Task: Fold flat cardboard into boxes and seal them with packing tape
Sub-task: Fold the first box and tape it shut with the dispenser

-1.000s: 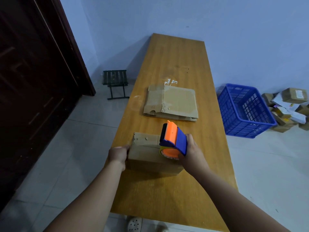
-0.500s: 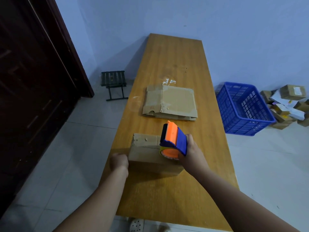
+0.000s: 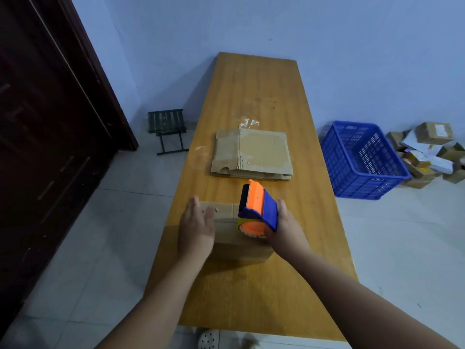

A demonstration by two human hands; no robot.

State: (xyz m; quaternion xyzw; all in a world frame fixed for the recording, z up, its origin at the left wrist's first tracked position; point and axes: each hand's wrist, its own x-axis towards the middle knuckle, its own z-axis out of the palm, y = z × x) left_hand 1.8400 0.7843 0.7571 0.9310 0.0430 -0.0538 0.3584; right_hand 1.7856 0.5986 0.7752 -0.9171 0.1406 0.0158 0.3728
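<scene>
Left hand (image 3: 196, 229) has shifted, fingers (image 3: 193, 206) straight, onto the crosswise box (image 3: 225, 224); right hand (image 3: 286, 227) grips the forward-pointing dispenser (image 3: 259, 212).

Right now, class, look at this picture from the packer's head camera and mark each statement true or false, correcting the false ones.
1. The right hand grips the tape dispenser at the right end of the box. True.
2. The left hand is clenched in a fist beside the box. False: it lies flat with its fingers straight, over the box's left end.
3. The blue crate stands on the table. False: it stands on the floor to the right of the table.
4. A stack of flat cardboard lies on the table beyond the box. True.
</scene>
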